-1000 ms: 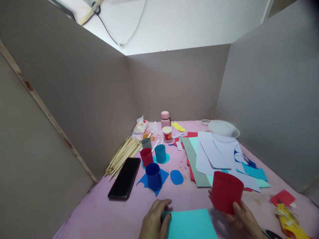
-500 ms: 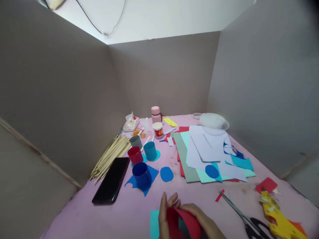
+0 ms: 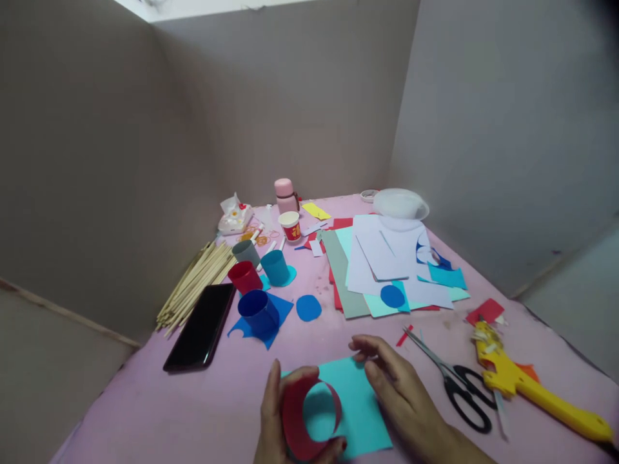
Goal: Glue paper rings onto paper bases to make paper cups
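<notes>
My left hand (image 3: 276,425) grips a red paper ring (image 3: 296,419) standing on a turquoise paper square (image 3: 355,393) near the table's front edge; thumb and fingers curl round its left wall. My right hand (image 3: 399,393) rests on the square's right side, fingers loosely bent and apart, nothing held in it. Through the ring I see the turquoise sheet.
Black-handled scissors (image 3: 452,380) and a yellow glue gun (image 3: 527,386) lie right of my hands. A phone (image 3: 200,325), wooden sticks (image 3: 193,287), paper cups in blue (image 3: 258,312), red (image 3: 245,277) and teal (image 3: 275,266), and a stack of coloured sheets (image 3: 387,264) lie behind. Grey partitions wall the pink table (image 3: 193,412).
The view tilted down. The red ring went from my right hand, held up, down onto the turquoise sheet in my left hand; my right hand let go and rests beside it.
</notes>
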